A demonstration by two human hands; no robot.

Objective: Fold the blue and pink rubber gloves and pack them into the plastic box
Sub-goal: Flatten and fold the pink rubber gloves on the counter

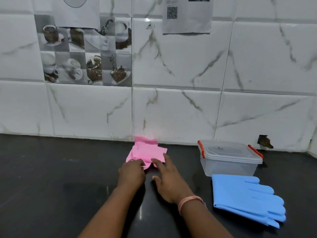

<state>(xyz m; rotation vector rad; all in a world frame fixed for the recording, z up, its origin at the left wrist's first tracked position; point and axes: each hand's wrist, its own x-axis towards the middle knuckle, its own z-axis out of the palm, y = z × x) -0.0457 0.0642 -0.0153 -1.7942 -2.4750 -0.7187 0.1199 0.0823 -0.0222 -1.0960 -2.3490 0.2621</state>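
Note:
The pink rubber gloves (147, 151) lie folded in a small bundle on the black counter, close to the tiled wall. My left hand (132, 173) pinches the bundle's near left edge with closed fingers. My right hand (167, 179) rests beside it with fingers spread, the fingertips pressing on the bundle's near right edge. The blue rubber gloves (245, 196) lie flat and stacked at the right, fingers pointing right. Behind them stands the clear plastic box (228, 162), its lid on and its orange clips visible at both ends.
The black counter (51, 177) runs to a white marble-tiled wall at the back. A hole in the wall (265, 140) sits just right of the box. A pink band circles my right wrist.

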